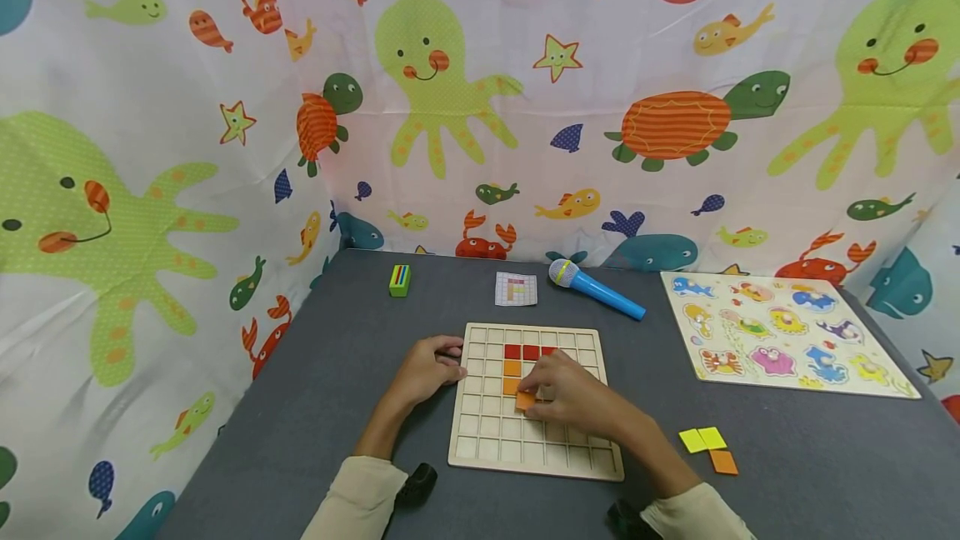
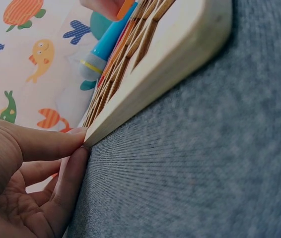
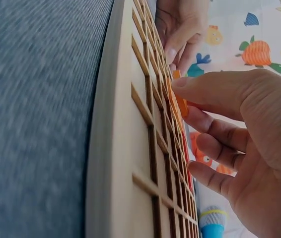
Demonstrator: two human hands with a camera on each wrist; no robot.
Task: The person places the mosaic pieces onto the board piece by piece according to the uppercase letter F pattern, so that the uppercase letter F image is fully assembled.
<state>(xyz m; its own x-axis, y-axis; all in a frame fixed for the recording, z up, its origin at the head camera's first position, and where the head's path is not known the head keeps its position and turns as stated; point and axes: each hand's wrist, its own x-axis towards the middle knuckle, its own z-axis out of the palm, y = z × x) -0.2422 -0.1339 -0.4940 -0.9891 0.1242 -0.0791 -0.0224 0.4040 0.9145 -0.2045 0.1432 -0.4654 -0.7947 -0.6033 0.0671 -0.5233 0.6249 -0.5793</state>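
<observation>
A wooden grid board [image 1: 487, 448] lies on the table, with red tiles [image 1: 531, 352] in one row and orange tiles [image 1: 512, 368] in a column below. My left hand [image 1: 427, 371] holds the board's left edge; in the left wrist view its thumb and a finger [image 2: 73, 171] pinch that edge. Over the middle of the grid, my right hand [image 1: 573, 394] pinches an orange square tile [image 1: 525, 401] between thumb and fingers. In the right wrist view this tile [image 3: 181, 99] stands tilted above the grid. Some cells are hidden behind the right hand.
Two yellow tiles and an orange tile [image 1: 723, 462] lie right of the board. Behind it are a printed pattern card [image 1: 516, 289], a blue toy microphone [image 1: 607, 292] and a small green box [image 1: 400, 281]. An animal puzzle board [image 1: 795, 336] lies at the right.
</observation>
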